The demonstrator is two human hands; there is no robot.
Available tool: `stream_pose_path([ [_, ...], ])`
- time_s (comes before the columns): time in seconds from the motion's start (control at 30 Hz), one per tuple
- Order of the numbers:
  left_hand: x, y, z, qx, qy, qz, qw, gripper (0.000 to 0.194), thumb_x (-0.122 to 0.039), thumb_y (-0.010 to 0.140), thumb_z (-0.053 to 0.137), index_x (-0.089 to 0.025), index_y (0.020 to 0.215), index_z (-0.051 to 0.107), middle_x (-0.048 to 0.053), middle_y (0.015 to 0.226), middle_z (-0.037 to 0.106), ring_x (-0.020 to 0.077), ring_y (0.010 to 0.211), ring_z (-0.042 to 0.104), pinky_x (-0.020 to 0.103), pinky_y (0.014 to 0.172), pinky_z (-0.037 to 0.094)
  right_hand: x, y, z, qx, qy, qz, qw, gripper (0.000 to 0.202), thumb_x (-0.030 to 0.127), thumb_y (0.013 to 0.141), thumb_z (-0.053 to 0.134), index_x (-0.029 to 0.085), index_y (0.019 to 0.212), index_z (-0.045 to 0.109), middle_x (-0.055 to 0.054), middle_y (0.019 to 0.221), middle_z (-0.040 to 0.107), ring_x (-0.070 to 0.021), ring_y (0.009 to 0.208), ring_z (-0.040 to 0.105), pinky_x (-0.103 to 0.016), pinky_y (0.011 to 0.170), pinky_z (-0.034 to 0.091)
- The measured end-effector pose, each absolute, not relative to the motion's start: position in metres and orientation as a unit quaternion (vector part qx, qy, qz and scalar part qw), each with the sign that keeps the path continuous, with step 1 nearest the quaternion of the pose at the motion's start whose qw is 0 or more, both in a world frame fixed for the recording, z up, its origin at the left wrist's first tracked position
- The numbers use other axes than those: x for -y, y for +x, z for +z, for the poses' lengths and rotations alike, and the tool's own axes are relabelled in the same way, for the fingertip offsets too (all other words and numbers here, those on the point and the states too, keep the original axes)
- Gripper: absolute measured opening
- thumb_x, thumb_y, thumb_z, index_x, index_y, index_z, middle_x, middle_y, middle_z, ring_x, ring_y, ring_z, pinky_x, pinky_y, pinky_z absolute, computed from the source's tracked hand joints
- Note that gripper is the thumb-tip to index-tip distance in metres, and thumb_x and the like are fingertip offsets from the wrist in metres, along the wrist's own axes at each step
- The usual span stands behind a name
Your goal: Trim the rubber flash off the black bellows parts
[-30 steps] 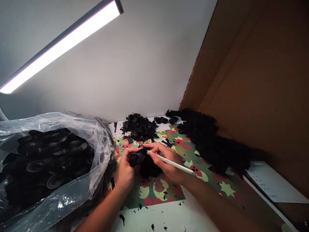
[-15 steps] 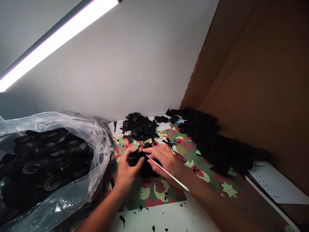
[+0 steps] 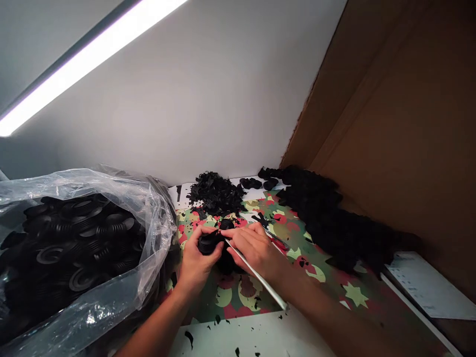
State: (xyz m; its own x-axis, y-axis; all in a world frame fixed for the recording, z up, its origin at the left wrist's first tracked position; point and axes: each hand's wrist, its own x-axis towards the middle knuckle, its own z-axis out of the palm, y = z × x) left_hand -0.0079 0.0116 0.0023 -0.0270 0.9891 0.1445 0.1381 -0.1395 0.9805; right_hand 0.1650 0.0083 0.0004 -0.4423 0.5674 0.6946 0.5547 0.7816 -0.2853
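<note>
Black ribbed piece (image 3: 208, 244) stays clasped by the left hand (image 3: 194, 258), fingers curled. Right hand (image 3: 260, 250) grips a white stick (image 3: 260, 278), its free end swung nearer.

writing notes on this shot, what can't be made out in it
In the head view:
- White stick, upper tip: too small against the black part
- Black part's underside: hidden by the left hand
- Clear bag: cut off by the left edge
- Lamp: cut off by the top edge

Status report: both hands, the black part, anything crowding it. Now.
Left hand gripping black part. Right hand holding white tool, tip close by. Black scraps heaped beyond.
</note>
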Motion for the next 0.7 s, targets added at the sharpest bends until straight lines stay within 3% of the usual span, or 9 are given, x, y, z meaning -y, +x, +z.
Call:
stream_pose_path([
  [0.07,-0.011,-0.007,0.004,-0.498,0.555,0.525,0.410,0.017,-0.023,0.069,0.078,-0.021,0.078,0.064,0.002,0.085,0.073,0.0198,0.080,0.066,0.032,0.080,0.051,-0.009,0.162,-0.002,0.841,-0.369,-0.011,0.397,0.019,0.009,0.101,0.041,0.019,0.096,0.056,-0.010,0.106,0.074,-0.0195,0.091,0.068,-0.035,0.082,0.038],
  [0.2,-0.011,-0.007,0.004,-0.476,0.521,0.558,0.436,0.018,-0.022,0.067,0.080,-0.021,0.076,0.064,0.004,0.091,0.075,0.0211,0.089,0.067,0.032,0.086,0.050,-0.023,0.169,-0.013,0.794,-0.510,0.026,0.329,0.021,0.010,0.098,0.040,0.021,0.084,0.052,-0.007,0.084,0.069,-0.0232,0.081,0.065,-0.035,0.075,0.037],
  [0.33,-0.014,-0.007,0.000,-0.481,0.395,0.548,0.559,0.036,-0.030,0.061,0.087,-0.020,0.089,0.066,0.004,0.093,0.074,0.0202,0.083,0.067,0.029,0.072,0.052,-0.033,0.184,-0.015,0.765,-0.560,0.124,0.293,0.021,0.017,0.096,0.040,0.023,0.077,0.047,-0.002,0.075,0.065,-0.0216,0.072,0.063,-0.033,0.071,0.041],
  [0.47,-0.015,-0.005,-0.001,-0.448,0.327,0.538,0.635,0.048,-0.037,0.057,0.090,-0.019,0.093,0.063,0.004,0.087,0.073,0.0200,0.079,0.068,0.029,0.069,0.052,-0.026,0.187,-0.003,0.743,-0.521,0.218,0.359,0.019,0.025,0.096,0.045,0.024,0.078,0.051,-0.003,0.095,0.074,-0.0216,0.088,0.068,-0.034,0.080,0.048],
  [0.6,-0.009,-0.005,0.002,-0.447,0.370,0.524,0.624,0.040,-0.037,0.065,0.087,-0.022,0.093,0.061,0.000,0.086,0.072,0.0188,0.082,0.067,0.028,0.075,0.052,-0.013,0.184,0.012,0.737,-0.427,0.227,0.472,0.016,0.028,0.098,0.050,0.024,0.084,0.057,-0.007,0.113,0.074,-0.0232,0.104,0.069,-0.036,0.087,0.053],
  [0.7,-0.004,-0.006,0.004,-0.458,0.447,0.496,0.587,0.032,-0.031,0.067,0.084,-0.021,0.092,0.067,0.001,0.086,0.071,0.0205,0.084,0.066,0.028,0.074,0.050,-0.005,0.180,0.016,0.770,-0.356,0.201,0.491,0.012,0.022,0.098,0.051,0.024,0.091,0.060,-0.008,0.116,0.074,-0.0226,0.103,0.070,-0.038,0.090,0.055],
])
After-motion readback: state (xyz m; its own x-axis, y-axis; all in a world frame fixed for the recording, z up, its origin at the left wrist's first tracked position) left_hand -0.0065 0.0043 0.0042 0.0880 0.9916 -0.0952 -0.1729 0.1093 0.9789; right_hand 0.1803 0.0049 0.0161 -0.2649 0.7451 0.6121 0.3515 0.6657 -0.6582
